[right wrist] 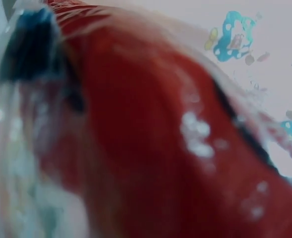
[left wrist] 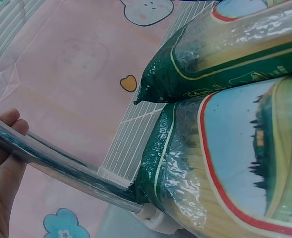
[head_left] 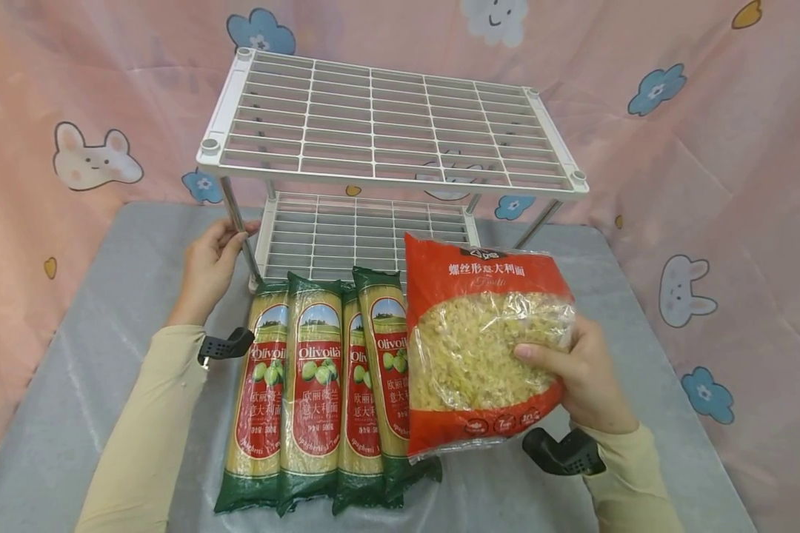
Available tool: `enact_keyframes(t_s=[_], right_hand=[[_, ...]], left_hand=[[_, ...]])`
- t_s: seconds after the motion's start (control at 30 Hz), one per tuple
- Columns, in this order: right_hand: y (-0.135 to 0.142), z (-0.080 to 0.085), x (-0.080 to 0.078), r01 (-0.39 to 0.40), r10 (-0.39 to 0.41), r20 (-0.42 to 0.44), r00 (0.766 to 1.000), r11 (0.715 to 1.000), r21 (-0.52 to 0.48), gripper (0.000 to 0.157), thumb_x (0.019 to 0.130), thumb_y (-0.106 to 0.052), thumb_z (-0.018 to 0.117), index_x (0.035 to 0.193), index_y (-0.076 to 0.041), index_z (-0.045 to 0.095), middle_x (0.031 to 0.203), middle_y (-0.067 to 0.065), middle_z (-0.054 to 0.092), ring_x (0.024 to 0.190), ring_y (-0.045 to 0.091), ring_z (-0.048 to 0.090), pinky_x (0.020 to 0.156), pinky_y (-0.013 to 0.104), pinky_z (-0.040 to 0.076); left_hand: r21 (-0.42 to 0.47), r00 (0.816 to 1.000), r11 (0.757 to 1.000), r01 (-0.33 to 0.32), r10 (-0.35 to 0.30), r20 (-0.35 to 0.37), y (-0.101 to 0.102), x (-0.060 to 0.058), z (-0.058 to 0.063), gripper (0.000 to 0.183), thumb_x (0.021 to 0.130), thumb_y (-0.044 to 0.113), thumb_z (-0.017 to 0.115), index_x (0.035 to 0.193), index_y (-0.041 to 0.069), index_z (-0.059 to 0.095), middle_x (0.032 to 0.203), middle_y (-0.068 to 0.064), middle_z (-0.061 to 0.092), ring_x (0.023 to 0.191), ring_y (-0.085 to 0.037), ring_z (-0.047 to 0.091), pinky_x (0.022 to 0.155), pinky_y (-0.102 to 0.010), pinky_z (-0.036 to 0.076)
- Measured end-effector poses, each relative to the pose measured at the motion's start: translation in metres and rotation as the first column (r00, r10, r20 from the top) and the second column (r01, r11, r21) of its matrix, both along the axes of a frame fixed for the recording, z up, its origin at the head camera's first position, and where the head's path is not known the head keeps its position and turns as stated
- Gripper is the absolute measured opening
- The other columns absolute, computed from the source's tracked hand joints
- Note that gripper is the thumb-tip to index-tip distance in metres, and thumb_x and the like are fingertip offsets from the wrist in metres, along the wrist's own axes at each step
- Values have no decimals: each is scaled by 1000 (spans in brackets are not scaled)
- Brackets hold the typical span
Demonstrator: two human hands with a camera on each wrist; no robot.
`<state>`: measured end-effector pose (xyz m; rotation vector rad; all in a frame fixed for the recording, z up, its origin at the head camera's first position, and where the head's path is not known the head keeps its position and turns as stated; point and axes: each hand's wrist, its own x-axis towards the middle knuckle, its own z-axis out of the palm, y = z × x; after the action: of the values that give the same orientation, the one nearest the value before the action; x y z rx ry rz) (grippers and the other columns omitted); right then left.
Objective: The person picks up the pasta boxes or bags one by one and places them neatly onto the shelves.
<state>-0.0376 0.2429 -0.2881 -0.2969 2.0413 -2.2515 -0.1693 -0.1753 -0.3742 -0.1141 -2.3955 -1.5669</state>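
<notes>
My right hand (head_left: 590,377) holds a bag of fusilli pasta (head_left: 487,355) by its right side, thumb across the front. The bag is red at top and bottom with a see-through middle, held up in front of the rack. In the right wrist view the red wrapping (right wrist: 136,124) fills most of the picture, blurred. On the left, my left hand (head_left: 210,259) grips the front left metal post (left wrist: 71,171) of a white two-tier wire rack (head_left: 400,122). Several green-ended spaghetti packs (head_left: 312,392) lie side by side before the rack; the fusilli bag overlaps the rightmost one.
The rack's lower shelf (head_left: 347,229) sits low, close over the grey cloth-covered table (head_left: 140,311). A pink curtain (head_left: 673,170) printed with rabbits and flowers hangs behind and on both sides. The upper shelf overhangs the lower one.
</notes>
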Motion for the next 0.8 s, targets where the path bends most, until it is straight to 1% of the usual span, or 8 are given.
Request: enact_keyframes(t_s=[0.13, 0.23, 0.43, 0.6, 0.8], right_hand=[[-3, 10, -3, -33, 33, -41, 999, 999, 2, 35, 82, 18, 54, 113, 2, 57, 100, 11, 66, 83, 21, 68, 68, 39, 57], [-6, 18, -6, -43, 43, -67, 997, 999, 0, 33, 82, 17, 55, 111, 3, 58, 99, 12, 67, 82, 21, 68, 69, 39, 57], [-13, 29, -12, -33, 33, -116, 993, 999, 8, 31, 80, 18, 56, 108, 4, 60, 97, 13, 67, 80, 21, 68, 68, 38, 57], [-19, 36, -18, -41, 40, -141, 989, 999, -6, 31, 78, 19, 57, 106, 5, 61, 95, 14, 67, 79, 22, 68, 67, 37, 57], [-28, 46, -26, -32, 28, -168, 985, 999, -23, 30, 76, 19, 58, 104, 7, 63, 93, 14, 68, 78, 22, 68, 67, 36, 58]], left_hand=[[6, 1000, 1000, -3, 3, 1, 0, 1, -1, 26, 99, 12, 48, 117, -5, 57, 120, -16, 63, 115, -26, 56, 96, -37, 46], [15, 1000, 1000, -4, 4, 0, -1, 1, -1, 25, 99, 11, 48, 116, -5, 57, 120, -16, 63, 116, -26, 56, 97, -37, 46], [38, 1000, 999, -10, 10, -4, 0, 1, -2, 26, 99, 11, 48, 117, -6, 57, 119, -18, 62, 116, -26, 56, 97, -34, 46], [41, 1000, 999, -10, 10, 5, 1, -1, -2, 25, 99, 11, 48, 116, -5, 58, 119, -16, 63, 116, -26, 56, 97, -36, 45], [35, 1000, 999, -12, 11, 4, 0, -2, -4, 25, 99, 11, 48, 116, -5, 58, 119, -16, 63, 116, -25, 55, 97, -36, 46]])
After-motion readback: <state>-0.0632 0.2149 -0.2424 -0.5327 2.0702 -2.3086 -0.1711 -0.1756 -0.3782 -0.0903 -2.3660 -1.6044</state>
